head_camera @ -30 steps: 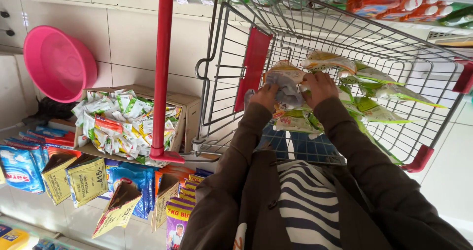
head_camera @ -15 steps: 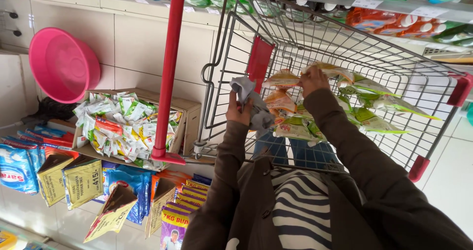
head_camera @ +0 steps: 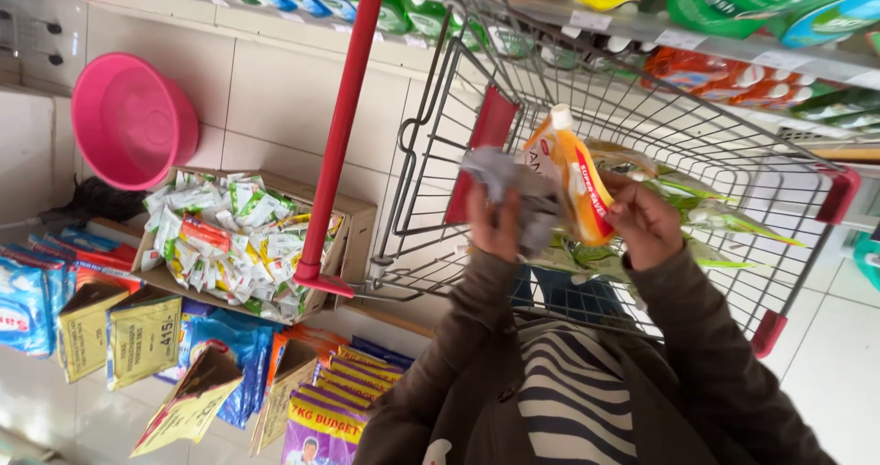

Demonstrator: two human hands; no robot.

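My left hand (head_camera: 495,222) grips a crumpled grey cloth (head_camera: 513,186) in front of my chest. Beside it, my right hand (head_camera: 642,219) holds up an orange-yellow pouch (head_camera: 570,176) with a white spout and a red band; cloth and pouch touch. Both hands hover over the near side of a wire shopping cart (head_camera: 642,108) with red corner guards. Several green and yellow packets (head_camera: 710,213) lie in the cart, partly hidden behind my hands.
A red post (head_camera: 339,126) stands left of the cart. A cardboard box of small sachets (head_camera: 238,240) sits on the floor, with a pink basin (head_camera: 133,117) against the tiled wall. Blue and purple packs and yellow price cards (head_camera: 142,337) fill the lower left. Bottles line the shelf (head_camera: 733,7) beyond.
Both hands have come up out of the cart toward me. The right hand now holds the orange-yellow pouch, lifted from among the packets; the left hand still grips the grey cloth.
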